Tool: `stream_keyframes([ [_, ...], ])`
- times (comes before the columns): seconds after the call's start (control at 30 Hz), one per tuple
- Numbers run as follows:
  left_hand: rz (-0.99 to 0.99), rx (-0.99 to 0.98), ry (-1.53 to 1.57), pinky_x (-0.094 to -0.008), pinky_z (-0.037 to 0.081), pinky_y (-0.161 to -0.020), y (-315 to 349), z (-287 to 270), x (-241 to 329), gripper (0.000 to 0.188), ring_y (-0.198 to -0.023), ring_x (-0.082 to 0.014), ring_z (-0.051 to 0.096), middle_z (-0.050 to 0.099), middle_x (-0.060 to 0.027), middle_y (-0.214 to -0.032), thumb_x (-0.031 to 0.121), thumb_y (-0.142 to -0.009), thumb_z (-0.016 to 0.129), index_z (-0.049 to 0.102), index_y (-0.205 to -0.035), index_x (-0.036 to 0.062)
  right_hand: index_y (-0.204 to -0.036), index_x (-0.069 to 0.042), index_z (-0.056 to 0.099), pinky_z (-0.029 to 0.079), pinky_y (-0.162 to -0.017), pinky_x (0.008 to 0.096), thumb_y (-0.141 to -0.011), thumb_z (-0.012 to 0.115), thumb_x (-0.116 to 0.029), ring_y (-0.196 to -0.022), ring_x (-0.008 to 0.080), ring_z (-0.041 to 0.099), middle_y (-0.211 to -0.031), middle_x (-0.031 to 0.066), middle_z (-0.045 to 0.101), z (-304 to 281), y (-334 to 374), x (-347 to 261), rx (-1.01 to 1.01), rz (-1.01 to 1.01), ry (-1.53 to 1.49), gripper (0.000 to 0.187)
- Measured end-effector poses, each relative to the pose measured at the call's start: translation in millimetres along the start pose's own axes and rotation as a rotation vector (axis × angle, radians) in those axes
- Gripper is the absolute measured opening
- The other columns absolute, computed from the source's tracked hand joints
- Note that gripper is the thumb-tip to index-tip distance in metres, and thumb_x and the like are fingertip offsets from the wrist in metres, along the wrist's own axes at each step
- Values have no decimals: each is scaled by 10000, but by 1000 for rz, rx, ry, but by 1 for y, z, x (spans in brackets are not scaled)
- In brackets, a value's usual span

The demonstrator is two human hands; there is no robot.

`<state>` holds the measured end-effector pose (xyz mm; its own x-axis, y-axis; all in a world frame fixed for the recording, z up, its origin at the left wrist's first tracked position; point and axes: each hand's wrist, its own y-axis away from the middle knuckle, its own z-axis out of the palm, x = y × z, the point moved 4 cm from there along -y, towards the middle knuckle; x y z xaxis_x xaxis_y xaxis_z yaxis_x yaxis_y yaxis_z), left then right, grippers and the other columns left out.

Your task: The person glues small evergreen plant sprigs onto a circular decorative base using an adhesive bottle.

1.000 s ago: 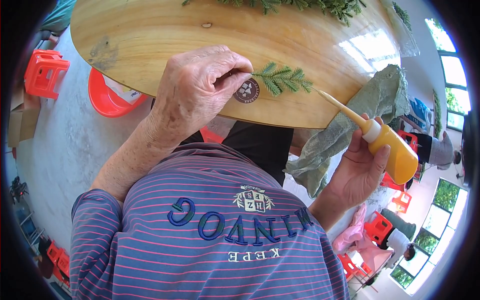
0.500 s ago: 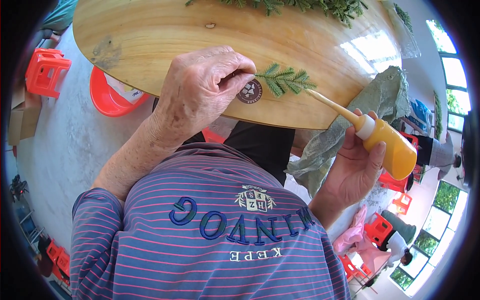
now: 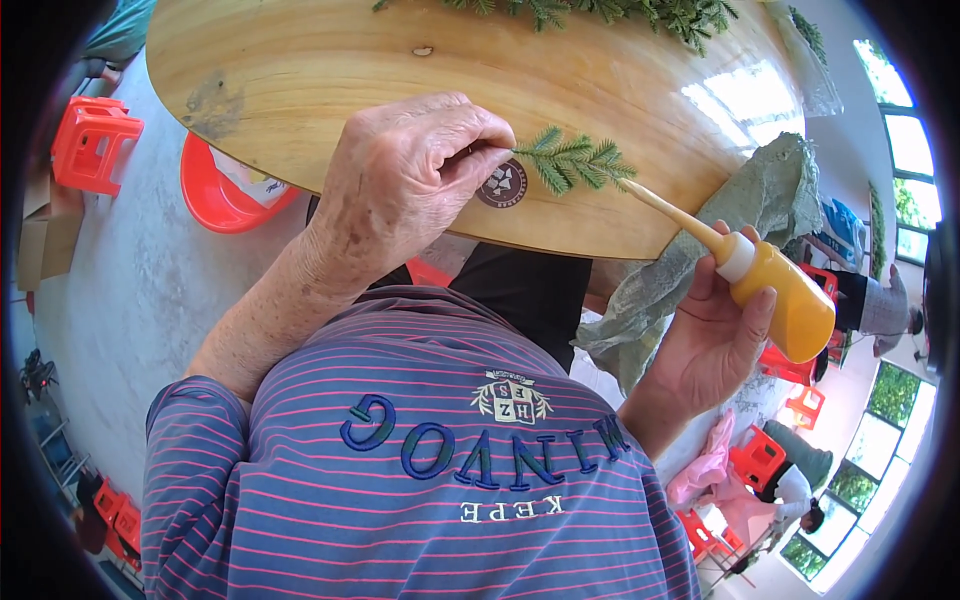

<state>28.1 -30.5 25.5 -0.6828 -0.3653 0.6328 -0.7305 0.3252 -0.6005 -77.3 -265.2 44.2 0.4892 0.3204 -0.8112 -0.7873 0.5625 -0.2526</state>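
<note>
Between thumb and forefinger, my left hand (image 3: pixel 415 150) pinches the stem end of a small green fir sprig (image 3: pixel 570 160), which points right above the table's near edge. My right hand (image 3: pixel 720 330) is wrapped round a yellow squeeze bottle (image 3: pixel 787 305) with a white collar and a long tapered nozzle. The bottle lies tilted in the fingers, its nozzle aimed up and left. Its tip meets the right end of the sprig; whether they touch I cannot tell for sure. Below the sprig a round dark sticker (image 3: pixel 503 185) shows on the wooden table (image 3: pixel 330 70).
More fir sprigs (image 3: pixel 640 15) are heaped at the table's far side. Greyish-green crumpled cloth (image 3: pixel 765 190) hangs over the right edge. A red basin (image 3: pixel 225 195) and a red stool (image 3: pixel 95 145) stand to the left. People sit among red stools at the far right.
Both hands have shifted very slightly to the right, with the sprig and the bottle still in them. Otherwise their grips look the same.
</note>
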Motion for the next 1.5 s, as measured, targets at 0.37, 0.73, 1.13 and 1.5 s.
stream_keyframes([
  [0.37, -5, -5, 9, -303, 484, -576, -1, -1, 1, 96, -660, -237, 607, 606, -91, -722, 27, -726, 686, 625, -798, 13, -1258, 77, 358, 564, -832, 396, -915, 533, -137, -1132, 444, 485, -1227, 282, 463, 5, -1, 3, -6, 15, 49, 440],
  [0.73, -8, -35, -25, -299, 483, -575, -6, 7, 13, 97, -651, -226, 611, 616, -86, -725, 35, -725, 686, 625, -799, 18, -1229, 63, 423, 576, -813, 395, -924, 508, -119, -1110, 437, 507, -1210, 270, 488, -27, -8, -25, 95, -12, -169, 366],
  [1.13, 75, -348, 212, -211, 440, -563, -47, 80, 124, 118, -647, -88, 561, 605, -43, -735, -79, -728, 669, 646, -824, -16, -1163, 84, 435, 576, -809, 390, -912, 531, -96, -1052, 404, 559, -1091, 253, 561, -160, -9, -119, 351, -339, -108, 324],
  [1.5, 859, -563, -147, -318, 497, -647, -52, 248, 182, 134, -767, -209, 579, 587, -55, -775, 78, -706, 568, 643, -812, 49, -1147, 75, 442, 575, -812, 388, -905, 544, -91, -1041, 403, 567, -1084, 251, 564, -207, 0, -147, 443, -411, -95, 311],
])
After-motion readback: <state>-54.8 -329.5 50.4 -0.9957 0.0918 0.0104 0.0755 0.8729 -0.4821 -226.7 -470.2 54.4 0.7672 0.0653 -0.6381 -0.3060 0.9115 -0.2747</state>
